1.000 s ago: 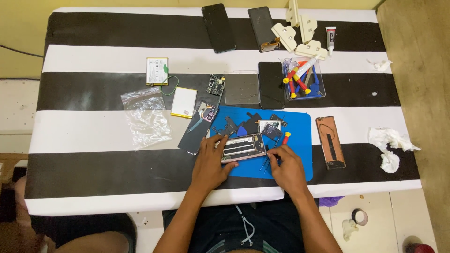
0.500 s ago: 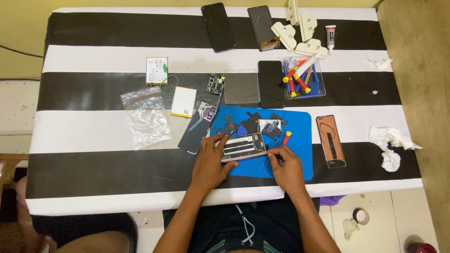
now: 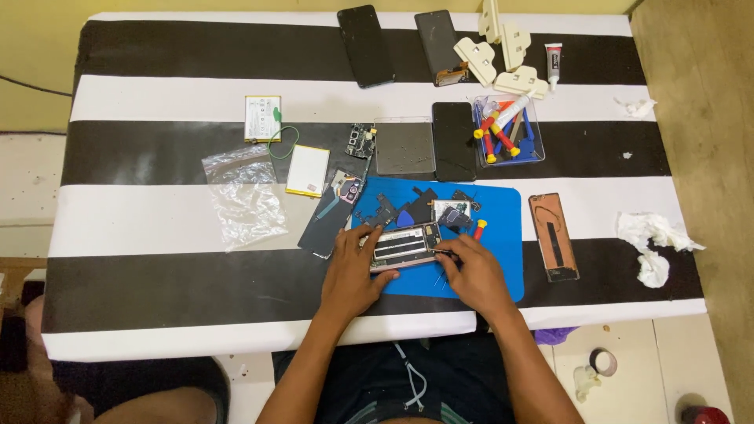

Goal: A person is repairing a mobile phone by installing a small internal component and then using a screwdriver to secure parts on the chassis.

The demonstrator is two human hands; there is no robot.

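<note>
Worktop (image 3: 157, 212) covered in broad black and white stripes, seen from above. Blue mat (image 3: 503, 259) lies at the near centre; the opened phone frame (image 3: 402, 246) rests on its left part, long side across the view. Clear plastic bag (image 3: 243, 195) lies well to the left of the mat on the white stripe. Two dark phones (image 3: 366, 45) lie side by side at the far edge, and a third dark panel (image 3: 454, 141) sits just beyond the mat, beside a grey plate (image 3: 404, 147). Clear tray of red, yellow and blue tools (image 3: 506, 130) stands right of that panel. Brown back cover (image 3: 554, 235) lies just off the mat's right edge; crumpled white tissue (image 3: 648, 243) further right. Left hand (image 3: 352, 271) rests on the mat with fingers curled against the left end of the frame, pressing it down rather than closed around it. Right hand (image 3: 475, 271) sits at the frame's right end, fingers pinched together on a thin tool (image 3: 444, 253) whose tip touches the frame. Small dark parts (image 3: 416, 206) are scattered on the mat just beyond the frame. A red-and-yellow screwdriver (image 3: 478, 228) lies near the right hand.
</note>
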